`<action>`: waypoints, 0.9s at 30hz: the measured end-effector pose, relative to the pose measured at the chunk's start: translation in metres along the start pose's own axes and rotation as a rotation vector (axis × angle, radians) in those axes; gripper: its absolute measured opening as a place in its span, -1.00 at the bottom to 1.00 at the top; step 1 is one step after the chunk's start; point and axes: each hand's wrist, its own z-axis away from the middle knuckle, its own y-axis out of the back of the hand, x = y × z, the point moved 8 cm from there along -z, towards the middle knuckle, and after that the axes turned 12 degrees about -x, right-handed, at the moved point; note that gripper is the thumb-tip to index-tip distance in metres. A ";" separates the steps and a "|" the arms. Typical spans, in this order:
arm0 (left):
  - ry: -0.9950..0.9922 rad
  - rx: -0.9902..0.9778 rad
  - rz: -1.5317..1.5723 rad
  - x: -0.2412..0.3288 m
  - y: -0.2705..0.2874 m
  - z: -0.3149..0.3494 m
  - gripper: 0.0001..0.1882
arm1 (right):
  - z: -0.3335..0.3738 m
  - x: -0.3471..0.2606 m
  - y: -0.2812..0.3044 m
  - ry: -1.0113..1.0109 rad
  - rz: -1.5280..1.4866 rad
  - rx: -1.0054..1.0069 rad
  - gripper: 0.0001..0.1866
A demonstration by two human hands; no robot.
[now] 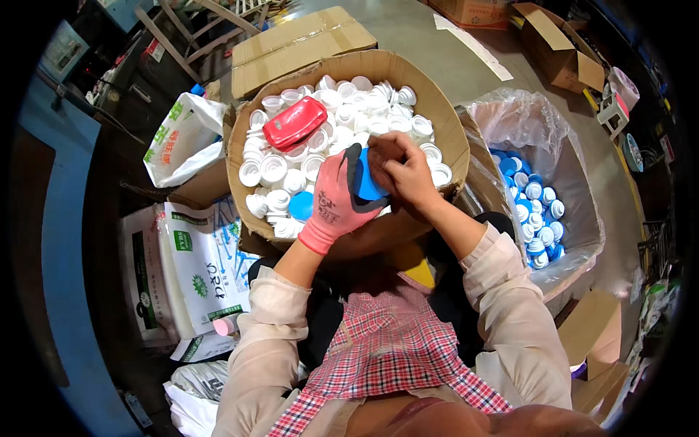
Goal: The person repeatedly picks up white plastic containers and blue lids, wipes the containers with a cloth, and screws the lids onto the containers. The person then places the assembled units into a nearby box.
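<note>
My left hand [336, 198], in a pink glove with a dark grey palm, is closed around a round blue plastic piece [370, 178]. My bare right hand [405, 169] is right beside it, fingers curled in at the blue piece's right edge. What its fingertips hold is hidden. Both hands are over the near side of a large cardboard box [445, 116] full of white plastic caps [273, 169]. Another blue disc [301, 206] lies among the caps, just left of my gloved hand. A shiny red pouch [295, 124] rests on top of the pile.
To the right, a plastic-lined box [575, 211] holds several blue-and-white caps [540, 226]. A closed carton [302, 47] stands behind the big box. At left are a white bag [188, 138] and printed sacks [207, 251]. An open carton [557, 51] sits far right.
</note>
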 end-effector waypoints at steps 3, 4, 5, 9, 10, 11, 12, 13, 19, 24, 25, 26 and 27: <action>0.039 0.015 0.031 0.002 0.004 0.000 0.11 | -0.008 0.006 0.019 -0.097 -0.122 0.120 -0.71; 0.059 0.016 0.042 0.000 0.006 0.000 0.10 | -0.007 0.012 0.014 -0.119 -0.328 0.093 -0.71; 0.053 0.042 0.052 -0.001 0.010 0.001 0.09 | -0.006 0.018 0.013 -0.180 -0.523 0.096 -0.70; 0.063 0.090 0.039 -0.008 0.020 0.006 0.09 | 0.001 0.022 0.004 -0.244 -0.803 0.062 -0.66; 0.073 0.089 0.004 -0.009 0.020 0.007 0.09 | 0.002 0.023 0.002 -0.275 -0.777 0.057 -0.64; 0.073 0.092 -0.032 -0.010 0.020 0.008 0.09 | 0.001 0.019 0.003 -0.258 -0.646 0.014 -0.64; 0.148 0.010 -0.025 -0.017 0.012 0.009 0.05 | 0.002 0.013 0.001 -0.202 -0.505 -0.005 -0.63; 0.169 -0.017 0.040 -0.020 0.007 0.011 0.04 | 0.002 0.008 -0.004 -0.144 -0.365 -0.022 -0.61; 0.211 -0.079 0.980 -0.038 -0.046 0.019 -0.28 | 0.004 -0.011 -0.023 -0.054 0.096 -0.016 -0.59; 0.131 -0.015 -0.088 -0.042 -0.041 0.017 -0.47 | 0.019 -0.038 -0.069 0.334 0.757 -0.238 -0.50; 0.263 -0.153 0.744 -0.066 -0.060 0.018 -0.47 | 0.022 -0.041 -0.077 0.438 0.885 -0.312 -0.51; 0.368 0.001 1.557 -0.081 -0.068 0.022 -0.47 | 0.027 -0.042 -0.079 0.489 0.991 -0.347 -0.50; 0.367 0.153 2.340 -0.080 -0.071 0.023 -0.45 | 0.031 -0.043 -0.080 0.539 1.097 -0.380 -0.50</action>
